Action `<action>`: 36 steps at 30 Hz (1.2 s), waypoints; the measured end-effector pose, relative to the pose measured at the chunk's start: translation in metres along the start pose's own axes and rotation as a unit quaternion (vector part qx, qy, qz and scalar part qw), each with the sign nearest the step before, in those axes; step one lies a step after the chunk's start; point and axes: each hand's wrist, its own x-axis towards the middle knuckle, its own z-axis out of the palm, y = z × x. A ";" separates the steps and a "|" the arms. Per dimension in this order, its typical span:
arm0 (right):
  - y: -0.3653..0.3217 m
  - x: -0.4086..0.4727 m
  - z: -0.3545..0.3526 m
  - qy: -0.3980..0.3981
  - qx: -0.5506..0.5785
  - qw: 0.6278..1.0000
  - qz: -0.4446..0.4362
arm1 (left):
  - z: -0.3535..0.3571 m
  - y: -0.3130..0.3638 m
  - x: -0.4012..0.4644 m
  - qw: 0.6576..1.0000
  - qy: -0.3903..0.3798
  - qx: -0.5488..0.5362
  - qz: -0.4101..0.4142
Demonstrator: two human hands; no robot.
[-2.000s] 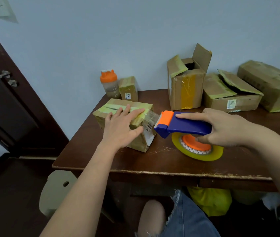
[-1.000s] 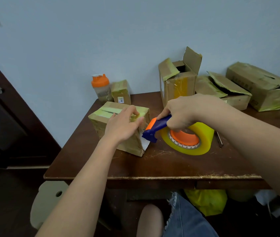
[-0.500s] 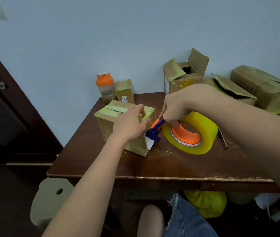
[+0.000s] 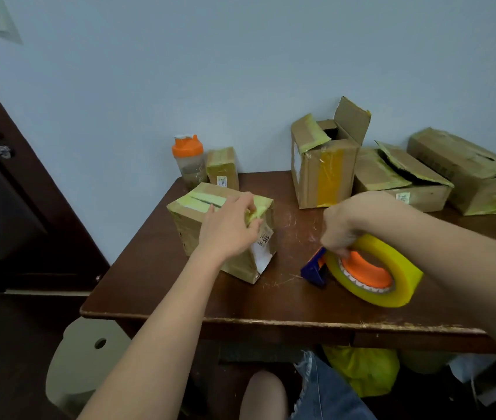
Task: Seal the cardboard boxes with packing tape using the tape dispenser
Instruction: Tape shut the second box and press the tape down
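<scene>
A small cardboard box [image 4: 192, 219] with yellow-green tape on top stands near the table's left side. My left hand [image 4: 228, 228] rests on its right upper edge, fingers curled over the taped corner. The tape dispenser [image 4: 313, 271], blue with an orange hub, carries a big yellow tape roll [image 4: 392, 268] and is tilted down onto the table to the right of the box. My right hand [image 4: 343, 225] grips its handle from above, hiding most of it. A gap separates the dispenser from the box.
An open-flapped box [image 4: 322, 174], a flat box [image 4: 392, 180] and a long box [image 4: 467, 171] line the back right. An orange-lidded bottle [image 4: 189, 162] and a tiny box [image 4: 222, 168] stand at the back left. A dark door [image 4: 4, 189] is left; the table edge [image 4: 271, 321] is near.
My right hand has pulled the dispenser rightwards and away from the box's end, tilting it down onto the table. My left hand has stayed on the box's upper right edge.
</scene>
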 end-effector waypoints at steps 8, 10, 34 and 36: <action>0.017 0.012 0.022 0.033 0.080 0.995 0.041 | 0.014 0.002 0.011 0.998 0.031 0.045 0.006; 0.017 0.014 0.024 0.038 0.067 0.996 0.036 | 0.015 0.002 0.008 0.998 0.031 0.050 0.003; -0.105 0.045 0.059 0.256 0.611 0.702 -0.262 | 0.003 -0.070 -0.005 0.985 0.062 0.009 -0.162; -0.108 0.054 0.063 0.238 0.637 0.695 -0.234 | -0.002 -0.068 -0.011 0.978 0.114 0.061 -0.165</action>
